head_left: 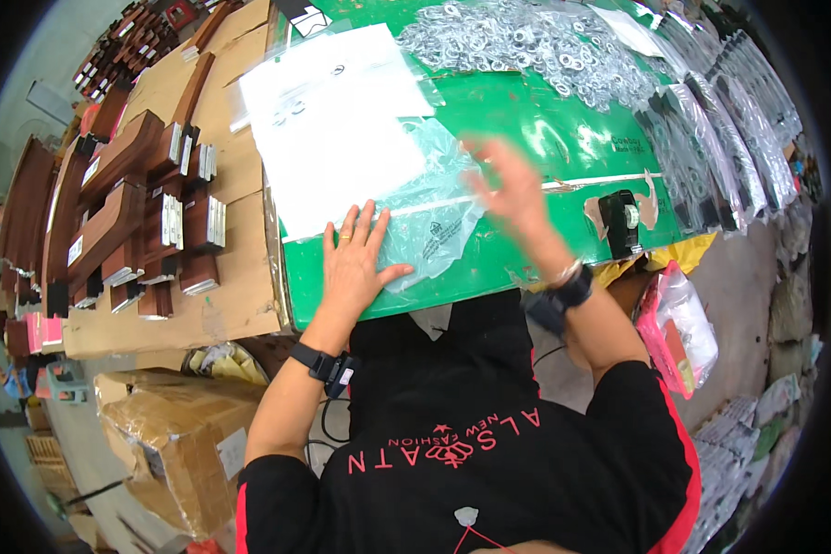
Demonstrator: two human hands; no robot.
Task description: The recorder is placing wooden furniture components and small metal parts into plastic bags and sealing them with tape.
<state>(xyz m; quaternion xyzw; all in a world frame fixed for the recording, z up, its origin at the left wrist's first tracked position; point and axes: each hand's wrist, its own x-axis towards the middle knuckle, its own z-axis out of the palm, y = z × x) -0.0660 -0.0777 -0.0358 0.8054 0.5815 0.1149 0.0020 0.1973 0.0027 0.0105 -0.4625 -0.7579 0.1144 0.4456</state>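
Note:
My left hand (pixel 355 254) lies palm down with fingers spread, a ring on one finger. It presses on the lower edge of a white sheet (pixel 328 138) and touches a thin see-through plastic bag (pixel 439 231) with dark printing. My right hand (pixel 512 189) is raised beside the bag's right edge, blurred by motion. Whether its fingers grip the bag cannot be made out. On the sheet rest a few small rings (pixel 291 113). All this is on a green-covered table (pixel 545 198).
At the far side lies a heap of small bagged rings (pixel 535 46). Filled plastic packets (pixel 711 138) line the right end, near a black tape dispenser (pixel 621 224). Brown wooden pieces (pixel 125 203) are stacked on cardboard to the left. A taped carton (pixel 180 443) stands below.

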